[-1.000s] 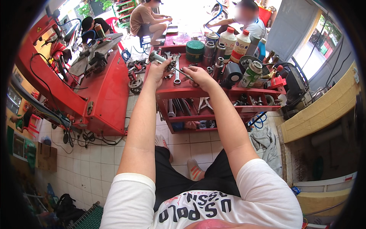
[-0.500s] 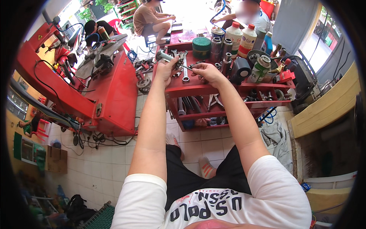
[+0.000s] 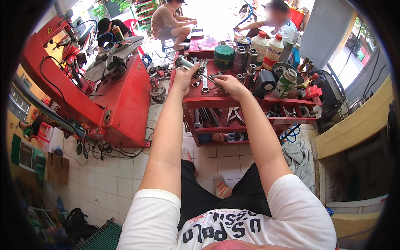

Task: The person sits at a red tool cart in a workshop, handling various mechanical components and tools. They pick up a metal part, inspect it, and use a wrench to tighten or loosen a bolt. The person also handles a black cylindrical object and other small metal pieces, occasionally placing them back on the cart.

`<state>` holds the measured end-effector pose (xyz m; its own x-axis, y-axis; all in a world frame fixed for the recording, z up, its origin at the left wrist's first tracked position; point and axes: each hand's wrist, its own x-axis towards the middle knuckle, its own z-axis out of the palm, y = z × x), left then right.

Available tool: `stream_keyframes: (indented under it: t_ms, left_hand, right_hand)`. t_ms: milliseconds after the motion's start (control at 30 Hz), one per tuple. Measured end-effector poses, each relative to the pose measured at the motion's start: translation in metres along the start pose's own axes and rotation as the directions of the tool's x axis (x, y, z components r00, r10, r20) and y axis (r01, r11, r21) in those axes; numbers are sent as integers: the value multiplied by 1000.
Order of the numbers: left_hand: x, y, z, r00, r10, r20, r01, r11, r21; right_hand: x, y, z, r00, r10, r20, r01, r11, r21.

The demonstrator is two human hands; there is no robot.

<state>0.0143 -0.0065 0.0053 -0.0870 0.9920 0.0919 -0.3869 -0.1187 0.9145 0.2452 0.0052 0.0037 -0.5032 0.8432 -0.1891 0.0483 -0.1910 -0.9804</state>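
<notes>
Over the near left part of a red tool cart, my left hand is closed around a silver cylindrical metal part with a wider far end and a dark near end. Fingers of my right hand pinch a thin metal rod, whose tip reaches to the dark end of that part. Whether the tip touches it or sits inside I cannot tell. A combination wrench lies on the cart top between my hands, with more wrenches behind it.
Sockets, a green tub, white bottles and a spray can crowd the cart's right side. A red machine stands at left, cables on the floor beside it. A seated person and others work farther off.
The rod now slants more, its right end lower, as my right hand has turned slightly. Both hands still hold their things. The whole view has shifted a little.
</notes>
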Motion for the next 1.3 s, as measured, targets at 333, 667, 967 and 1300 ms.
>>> stream_keyframes:
  t_ms: [333, 667, 967, 1300]
  left_hand:
    - [1, -3, -6, 1000, 5, 14, -5, 1000, 9]
    - [2, -2, -7, 1000, 5, 7, -5, 999, 32]
    - [5, -5, -10, 999, 0, 33, -1, 1000, 26]
    - [4, -6, -2, 1000, -3, 27, 2, 999, 35]
  right_hand:
    - [-3, -1, 0, 996, -79, -41, 77, 996, -50]
    - [-2, -3, 3, 1000, 28, 6, -28, 998, 64]
    - [-7, -2, 4, 993, -98, -74, 95, 995, -42]
    - [-3, 2, -5, 998, -61, -8, 61, 997, 47]
